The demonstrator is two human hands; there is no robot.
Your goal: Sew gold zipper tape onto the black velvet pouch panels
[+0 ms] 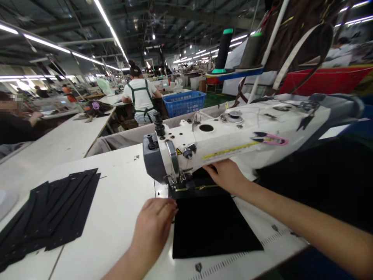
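Note:
A white industrial sewing machine (233,136) stands on the white table (122,186). A black fabric panel (212,225) with a gold zipper strip (198,188) lies under its needle foot. My left hand (154,225) rests at the panel's left edge, fingers curled down onto it. My right hand (225,175) reaches under the machine arm and lies flat on the fabric behind the zipper, fingers partly hidden.
A stack of black cut pieces (49,212) lies at the left of the table. Pink thread snips (269,139) sit on the machine arm. Thread cones (224,48) stand behind. A person in a white shirt (141,97) works near a blue basket (183,103).

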